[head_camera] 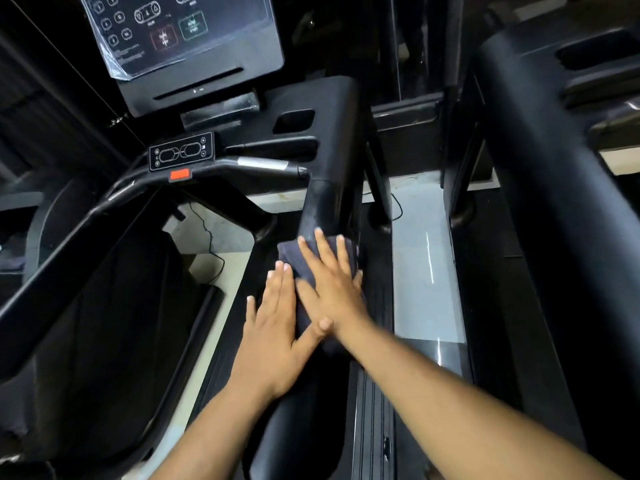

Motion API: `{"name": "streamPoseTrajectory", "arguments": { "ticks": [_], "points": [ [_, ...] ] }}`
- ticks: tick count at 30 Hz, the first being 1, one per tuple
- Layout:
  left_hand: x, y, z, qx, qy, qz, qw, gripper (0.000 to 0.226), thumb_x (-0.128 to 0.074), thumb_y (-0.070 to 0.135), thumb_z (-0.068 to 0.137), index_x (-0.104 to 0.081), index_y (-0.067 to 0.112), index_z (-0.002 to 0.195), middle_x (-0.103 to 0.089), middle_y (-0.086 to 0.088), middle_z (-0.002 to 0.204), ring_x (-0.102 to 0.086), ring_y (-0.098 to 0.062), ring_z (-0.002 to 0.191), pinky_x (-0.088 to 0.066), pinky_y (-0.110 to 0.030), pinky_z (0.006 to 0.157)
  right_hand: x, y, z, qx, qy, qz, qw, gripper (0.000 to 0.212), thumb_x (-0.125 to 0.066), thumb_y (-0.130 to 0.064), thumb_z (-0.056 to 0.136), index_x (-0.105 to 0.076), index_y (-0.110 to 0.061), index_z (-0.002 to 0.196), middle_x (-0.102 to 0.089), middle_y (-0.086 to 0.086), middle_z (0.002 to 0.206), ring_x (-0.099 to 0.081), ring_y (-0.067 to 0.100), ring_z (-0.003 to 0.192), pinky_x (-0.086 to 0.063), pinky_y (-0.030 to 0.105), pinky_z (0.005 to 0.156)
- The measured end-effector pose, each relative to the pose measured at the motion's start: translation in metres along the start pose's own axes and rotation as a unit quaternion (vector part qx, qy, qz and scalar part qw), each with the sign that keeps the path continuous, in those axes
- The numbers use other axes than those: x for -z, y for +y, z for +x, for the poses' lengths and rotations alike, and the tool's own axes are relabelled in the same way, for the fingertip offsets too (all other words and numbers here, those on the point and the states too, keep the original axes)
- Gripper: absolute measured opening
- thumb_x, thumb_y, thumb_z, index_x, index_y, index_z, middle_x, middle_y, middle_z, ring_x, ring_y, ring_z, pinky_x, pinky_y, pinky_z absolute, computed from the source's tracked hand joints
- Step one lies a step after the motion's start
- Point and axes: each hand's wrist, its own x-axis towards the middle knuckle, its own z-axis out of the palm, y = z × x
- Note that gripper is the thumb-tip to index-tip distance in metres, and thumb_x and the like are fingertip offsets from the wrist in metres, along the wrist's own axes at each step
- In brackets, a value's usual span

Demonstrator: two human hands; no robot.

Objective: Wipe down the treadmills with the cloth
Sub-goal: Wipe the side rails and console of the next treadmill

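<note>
A dark grey cloth point(290, 252) lies on the right side rail point(325, 209) of a black treadmill. My right hand point(329, 282) presses flat on the cloth with its fingers spread and straight. My left hand point(273, 327) lies flat beside it on the rail, fingers straight, its thumb touching the right wrist and the cloth's edge. Most of the cloth is hidden under the two hands. The treadmill's console screen point(180, 32) stands at the top left, with a small control panel point(181, 154) and a red safety clip point(180, 174) on the crossbar below it.
A second black treadmill's side rail point(540, 168) rises at the right. A strip of pale floor point(422, 258) runs between the two machines. The running belt point(114, 323) lies dark at the left, with a black cable point(211, 244) on the floor ahead.
</note>
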Motion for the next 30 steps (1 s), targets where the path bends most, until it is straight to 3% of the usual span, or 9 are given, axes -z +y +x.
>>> {"name": "streamPoseTrajectory", "arguments": {
  "ticks": [4, 9, 12, 15, 18, 23, 27, 30],
  "points": [
    [-0.001, -0.003, 0.042, 0.025, -0.015, -0.009, 1.000, 0.125, 0.000, 0.103, 0.063, 0.015, 0.027, 0.161, 0.026, 0.019, 0.161, 0.022, -0.001, 0.153, 0.007, -0.043, 0.128, 0.035, -0.003, 0.105, -0.022, -0.019, -0.065, 0.997, 0.063, -0.043, -0.039, 0.104, -0.017, -0.040, 0.162, 0.007, -0.013, 0.172, 0.016, 0.024, 0.157, -0.011, 0.082, 0.111],
    [-0.007, -0.004, 0.049, 0.016, -0.005, -0.051, 0.999, 0.121, -0.015, 0.102, 0.070, 0.010, 0.027, 0.162, 0.018, 0.013, 0.167, 0.020, 0.000, 0.153, 0.003, -0.045, 0.129, 0.017, 0.008, 0.036, 0.030, -0.028, -0.063, 0.997, 0.074, -0.046, -0.047, 0.101, -0.004, -0.043, 0.162, 0.019, -0.018, 0.169, 0.029, 0.013, 0.153, -0.001, 0.073, 0.119],
    [0.000, -0.002, 0.064, 0.026, -0.016, -0.004, 1.000, 0.125, -0.008, 0.104, 0.065, 0.012, 0.028, 0.161, 0.024, 0.017, 0.164, 0.024, 0.001, 0.152, 0.007, -0.041, 0.128, 0.031, 0.021, 0.084, 0.066, 0.000, -0.056, 0.996, 0.069, -0.050, -0.041, 0.100, -0.017, -0.045, 0.160, 0.007, -0.017, 0.171, 0.020, 0.015, 0.156, -0.004, 0.078, 0.115],
    [-0.001, 0.003, 0.071, 0.039, -0.017, 0.027, 0.999, 0.129, -0.001, 0.106, 0.061, 0.015, 0.025, 0.162, 0.027, 0.015, 0.164, 0.025, -0.001, 0.152, 0.009, -0.040, 0.127, 0.057, 0.027, 0.168, 0.015, -0.013, -0.049, 0.999, 0.065, -0.050, -0.038, 0.100, -0.024, -0.045, 0.159, 0.000, -0.014, 0.172, 0.011, 0.018, 0.158, -0.012, 0.082, 0.111],
    [-0.004, 0.006, 0.068, 0.048, -0.021, 0.027, 0.998, 0.128, -0.002, 0.105, 0.062, 0.015, 0.026, 0.162, 0.028, 0.014, 0.165, 0.024, -0.002, 0.153, 0.009, -0.040, 0.127, 0.053, 0.026, 0.171, -0.016, -0.007, -0.056, 0.998, 0.066, -0.047, -0.043, 0.102, -0.018, -0.043, 0.161, 0.006, -0.014, 0.172, 0.011, 0.019, 0.158, -0.017, 0.079, 0.112],
    [-0.003, 0.001, 0.063, 0.048, -0.013, -0.019, 0.999, 0.132, -0.006, 0.107, 0.060, 0.010, 0.025, 0.163, 0.021, 0.009, 0.169, 0.022, -0.003, 0.153, 0.003, -0.046, 0.129, 0.011, 0.021, 0.060, 0.026, -0.002, -0.003, 1.000, 0.072, -0.053, -0.040, 0.101, -0.013, -0.046, 0.161, 0.012, -0.019, 0.170, 0.021, 0.011, 0.155, -0.007, 0.070, 0.120],
    [-0.002, 0.001, 0.063, 0.031, -0.012, -0.016, 0.999, 0.131, -0.006, 0.106, 0.062, 0.009, 0.025, 0.163, 0.019, 0.008, 0.170, 0.020, -0.005, 0.155, 0.002, -0.046, 0.129, 0.031, 0.042, 0.130, 0.032, 0.024, 0.033, 0.999, 0.067, -0.054, -0.031, 0.100, -0.026, -0.044, 0.159, -0.003, -0.013, 0.172, 0.008, 0.019, 0.158, -0.010, 0.073, 0.119],
    [-0.007, 0.003, 0.063, 0.032, -0.007, -0.018, 0.999, 0.128, -0.009, 0.104, 0.065, 0.009, 0.024, 0.163, 0.018, 0.009, 0.170, 0.018, -0.004, 0.155, 0.001, -0.045, 0.129, 0.047, 0.064, 0.183, -0.056, 0.047, 0.132, 0.988, 0.067, -0.052, -0.027, 0.101, -0.024, -0.039, 0.161, -0.002, -0.008, 0.173, 0.004, 0.022, 0.159, -0.009, 0.067, 0.122]
  ]
}}
